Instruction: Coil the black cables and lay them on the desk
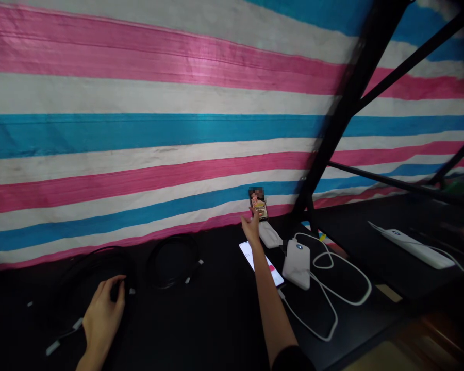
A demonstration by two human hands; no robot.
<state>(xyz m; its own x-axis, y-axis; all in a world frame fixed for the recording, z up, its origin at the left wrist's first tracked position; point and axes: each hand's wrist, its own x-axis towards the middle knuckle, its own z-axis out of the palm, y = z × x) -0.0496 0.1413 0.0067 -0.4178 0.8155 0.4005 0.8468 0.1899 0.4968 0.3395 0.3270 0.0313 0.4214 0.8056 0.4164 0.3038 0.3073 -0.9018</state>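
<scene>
My left hand is closed at the left, thumb and forefinger almost together at the edge of a black coiled cable. The dark cable barely stands out from the dark table, and its pale connector lies lower left. My right hand reaches forward to a phone propped upright against the striped sheet. A finger touches or nearly touches its lit screen, with the thumb held apart. Under my right forearm lies a second phone with a bright white screen, partly hidden.
Another black coiled cable lies between my hands. Right of my forearm are a white power bank, a looped white cable and a white block. A black frame post slants up; farther right lies a white device.
</scene>
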